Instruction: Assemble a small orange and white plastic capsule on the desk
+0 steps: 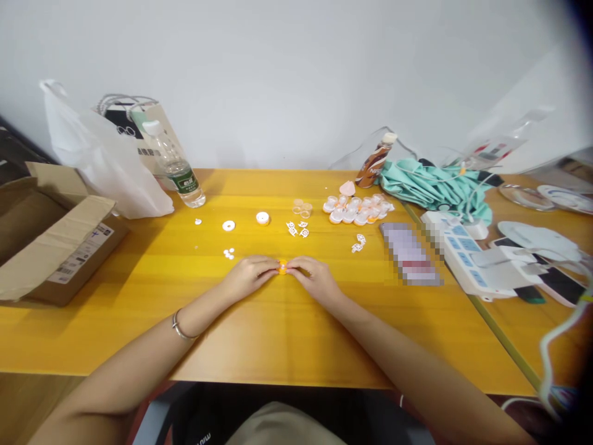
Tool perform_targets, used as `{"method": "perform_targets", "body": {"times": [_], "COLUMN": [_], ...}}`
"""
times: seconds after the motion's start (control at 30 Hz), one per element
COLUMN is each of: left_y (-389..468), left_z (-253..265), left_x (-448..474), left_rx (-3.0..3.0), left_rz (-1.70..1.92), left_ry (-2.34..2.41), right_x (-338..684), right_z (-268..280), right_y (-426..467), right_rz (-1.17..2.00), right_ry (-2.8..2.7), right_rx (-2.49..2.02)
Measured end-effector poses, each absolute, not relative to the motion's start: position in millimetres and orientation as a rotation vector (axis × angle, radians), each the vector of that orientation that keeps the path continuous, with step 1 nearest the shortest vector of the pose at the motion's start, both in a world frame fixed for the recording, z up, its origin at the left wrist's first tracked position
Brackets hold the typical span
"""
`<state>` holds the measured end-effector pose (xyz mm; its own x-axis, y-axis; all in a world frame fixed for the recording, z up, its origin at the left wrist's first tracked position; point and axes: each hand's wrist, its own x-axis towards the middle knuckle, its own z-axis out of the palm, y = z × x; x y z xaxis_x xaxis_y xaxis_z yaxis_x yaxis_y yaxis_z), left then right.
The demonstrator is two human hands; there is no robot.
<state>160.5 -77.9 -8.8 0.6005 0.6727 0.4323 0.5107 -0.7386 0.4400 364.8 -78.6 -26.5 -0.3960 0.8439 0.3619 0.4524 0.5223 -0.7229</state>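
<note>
Yellow wood makes the worktop (278, 334) where we sit, with a plain white wall behind it. Our left hand (250, 276) and right hand (315, 278) meet at the middle of the worktop, and both have the fingertips closed on a small orange piece (282, 267), which sits between them, just touching the wood. We take this piece as our landmark. Behind it lie small white printed bits (296, 228), a white round cap (262, 217) and a white ring (228, 225); behind and to its right is a group of orange-and-white parts (356, 210). Because the piece is so little and pinched only at the tips, we think it could slip out and roll away, or our sleeveless forearms could sweep the loose white dots (228, 253) just left of it off the edge. For writing, the water bottle (178, 170) far behind-left has a green label, but we cannot read it; the cardboard box (55, 247) at far left carries a shipping label, too small to read; the brown drink bottle (377, 161) behind-right shows letters too blurred to make out.
</note>
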Motion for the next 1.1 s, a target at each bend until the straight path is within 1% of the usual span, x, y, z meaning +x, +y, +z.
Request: {"method": "perform_targets", "body": {"times": [0.2,0.53,1.1], "left_y": [-77.8,-78.2,-79.5], "left_z": [-9.2,-7.9,-7.7], "left_x": [159.5,159.9,156.4], "left_rx": [2.592,2.616,2.78], "left_rz": [0.851,0.888,0.759], "left_ry": [0.96,0.916,0.905], "right_x": [365.0,364.6,364.0], "right_z": [-27.9,-31.7,-29.5], "right_y": [-78.7,-77.4,-80.0], "right_rz": [0.69,0.607,0.502], "right_ry": [-2.034,-2.043,-2.125], "right_rx": [-1.043,-0.941,-0.919]}}
